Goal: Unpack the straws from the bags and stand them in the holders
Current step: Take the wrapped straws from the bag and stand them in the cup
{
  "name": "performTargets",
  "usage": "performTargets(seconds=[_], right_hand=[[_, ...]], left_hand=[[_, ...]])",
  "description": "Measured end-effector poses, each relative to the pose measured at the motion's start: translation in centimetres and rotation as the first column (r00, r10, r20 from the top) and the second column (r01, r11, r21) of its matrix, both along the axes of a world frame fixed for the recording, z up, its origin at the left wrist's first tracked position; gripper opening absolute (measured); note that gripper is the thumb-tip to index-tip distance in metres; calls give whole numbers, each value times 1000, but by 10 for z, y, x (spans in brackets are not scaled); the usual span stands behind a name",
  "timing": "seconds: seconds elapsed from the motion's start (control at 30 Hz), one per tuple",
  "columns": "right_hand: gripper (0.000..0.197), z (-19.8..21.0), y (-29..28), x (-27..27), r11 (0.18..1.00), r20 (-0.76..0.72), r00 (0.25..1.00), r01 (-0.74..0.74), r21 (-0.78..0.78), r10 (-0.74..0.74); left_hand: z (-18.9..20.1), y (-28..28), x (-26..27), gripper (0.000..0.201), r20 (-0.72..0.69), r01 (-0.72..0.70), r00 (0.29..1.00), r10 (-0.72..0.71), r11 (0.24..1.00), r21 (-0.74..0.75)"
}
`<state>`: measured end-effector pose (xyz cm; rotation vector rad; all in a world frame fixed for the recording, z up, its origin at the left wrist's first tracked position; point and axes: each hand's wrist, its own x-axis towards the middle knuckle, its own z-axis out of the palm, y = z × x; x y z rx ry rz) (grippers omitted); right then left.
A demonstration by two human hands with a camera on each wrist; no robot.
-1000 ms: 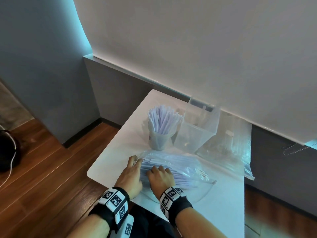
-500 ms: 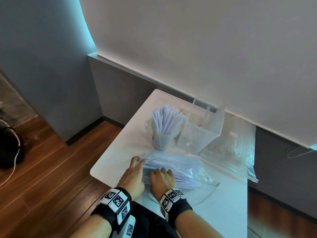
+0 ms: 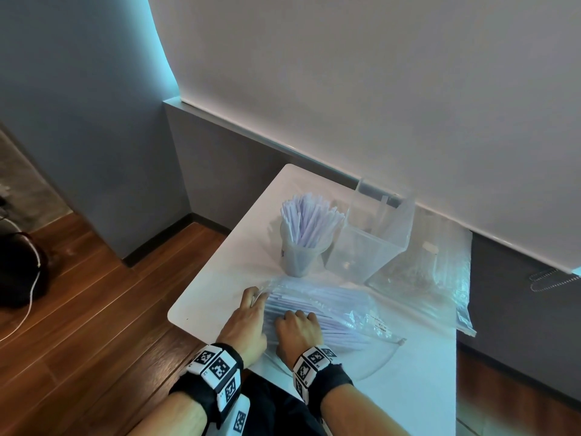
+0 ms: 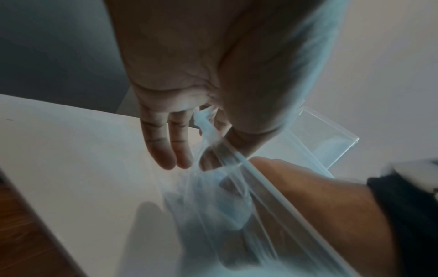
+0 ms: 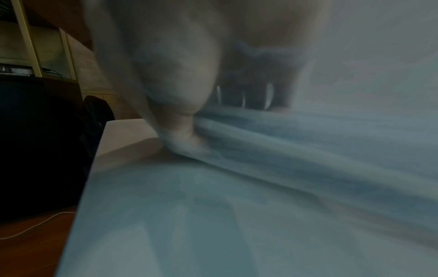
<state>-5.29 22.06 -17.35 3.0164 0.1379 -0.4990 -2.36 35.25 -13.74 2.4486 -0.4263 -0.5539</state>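
Note:
A clear bag of pale lilac straws lies across the near part of the white table. My left hand is at its left end. In the left wrist view this hand pinches the bag's edge between thumb and forefinger, with two fingers straight. My right hand sits just to the right, fingers curled over the straws through the plastic; the right wrist view shows its thumb pressed against the bag. Behind stand a grey cup full of upright straws and a clear square holder.
An emptied, crumpled clear bag lies at the table's right side by the wall. A clear curved sheet lies under the straw bag near the front edge. Wooden floor and a dark object with a white cable are on the left.
Both hands stay on the bag's left end. The head view has shifted slightly, so the table sits a little further right in frame.

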Motion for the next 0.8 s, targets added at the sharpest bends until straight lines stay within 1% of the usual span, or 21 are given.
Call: performTargets(seconds=[0.13,0.23,0.33,0.5,0.6,0.7,0.8], right_hand=[[25,-1,0,-1,1000,-13,1000,-11,-21,11],[26,1,-1,-2,1000,5,1000,15,5,-15],[29,2,-3,-2,1000,10,1000,4,10,-4],[23,3,-4,0,1000,-26,999,-29,-6,29],[25,3,-5,-1,999,-22,999,-35,1,35],[35,4,-7,-3,998,20,1000,6,63,-7],[38,9,-11,-5,975,75,993,69,211,-86]], left_hand=[[3,1,0,76,-7,-2,1000,2,1000,9],[6,1,1,74,-7,-7,1000,7,1000,14],[8,1,1,75,-9,-4,1000,4,1000,11],[10,0,1,74,-15,1,1000,-1,1000,24],[11,1,0,75,-21,-1,1000,1,1000,26],[13,2,1,73,-21,-2,1000,2,1000,12],[12,3,2,72,-27,-13,1000,13,1000,-1]])
